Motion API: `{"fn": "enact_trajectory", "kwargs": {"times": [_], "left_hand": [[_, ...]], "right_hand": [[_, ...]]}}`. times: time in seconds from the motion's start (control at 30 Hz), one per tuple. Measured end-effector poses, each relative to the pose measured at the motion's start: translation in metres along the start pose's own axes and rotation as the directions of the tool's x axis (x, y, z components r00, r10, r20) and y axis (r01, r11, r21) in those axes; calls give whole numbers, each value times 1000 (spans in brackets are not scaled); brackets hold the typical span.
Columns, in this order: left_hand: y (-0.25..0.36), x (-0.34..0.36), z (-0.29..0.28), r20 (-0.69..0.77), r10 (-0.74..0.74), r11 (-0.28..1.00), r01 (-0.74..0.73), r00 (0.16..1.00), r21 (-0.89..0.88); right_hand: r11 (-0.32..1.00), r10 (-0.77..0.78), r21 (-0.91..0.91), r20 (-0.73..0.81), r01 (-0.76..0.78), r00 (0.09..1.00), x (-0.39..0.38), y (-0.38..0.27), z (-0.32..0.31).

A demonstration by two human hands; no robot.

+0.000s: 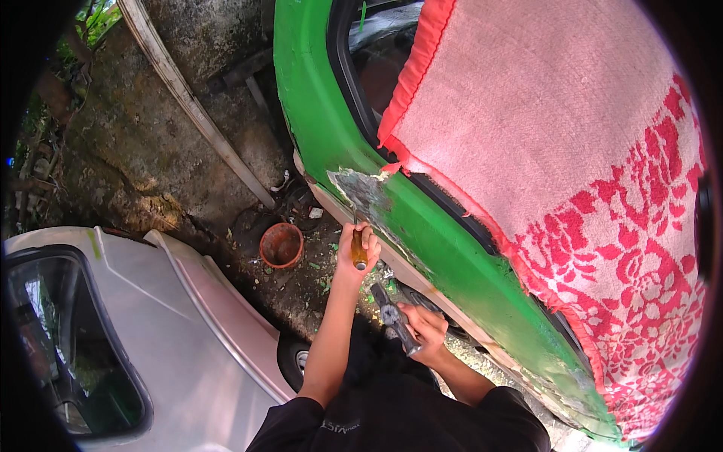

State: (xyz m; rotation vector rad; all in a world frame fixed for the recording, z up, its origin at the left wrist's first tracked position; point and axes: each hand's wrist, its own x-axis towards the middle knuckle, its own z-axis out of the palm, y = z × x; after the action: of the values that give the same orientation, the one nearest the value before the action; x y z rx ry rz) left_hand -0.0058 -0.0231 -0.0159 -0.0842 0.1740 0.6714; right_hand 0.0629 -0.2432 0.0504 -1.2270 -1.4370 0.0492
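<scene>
My left hand (357,247) is closed around an amber-handled tool (360,255) with a metal-capped butt. Its thin shaft points away from me, toward the lower edge of the scraped patch (363,190) on a green car body (422,218). Whether it is a chisel or a screwdriver, and whether its tip touches the panel, I cannot tell. Below and to the right, my right hand (426,331) grips a hammer (393,315). The hammer's metal head lies a little below the tool's butt, apart from it. My fingers hide most of the hammer's handle.
A pink and red floral towel (542,143) drapes over the green car. At left stands a silver car (181,331). Between the cars a terracotta pot (282,245) rests on littered ground, and a long pale strip (192,105) leans by a stained wall.
</scene>
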Motion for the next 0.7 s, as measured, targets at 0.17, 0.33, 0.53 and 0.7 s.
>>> {"fn": "enact_trajectory", "kwargs": {"times": [0.17, 0.33, 0.53, 0.7], "left_hand": [[8, 13, -10, 89, -16, 1000, 18, 996, -22], [14, 17, -17, 114, -39, 998, 45, 993, -45], [8, 0, -18, 203, -88, 996, 92, 975, -11], [14, 4, -13, 190, -49, 997, 59, 981, -47]], "right_hand": [[982, -72, -158, 189, 103, 979, 6, 21, 11], [987, -46, -146, 144, 67, 988, 12, 21, 12], [993, -102, -49, 93, 107, 990, 24, 0, 9], [999, 43, -29, 70, -41, 997, 9, -2, 20]]}}
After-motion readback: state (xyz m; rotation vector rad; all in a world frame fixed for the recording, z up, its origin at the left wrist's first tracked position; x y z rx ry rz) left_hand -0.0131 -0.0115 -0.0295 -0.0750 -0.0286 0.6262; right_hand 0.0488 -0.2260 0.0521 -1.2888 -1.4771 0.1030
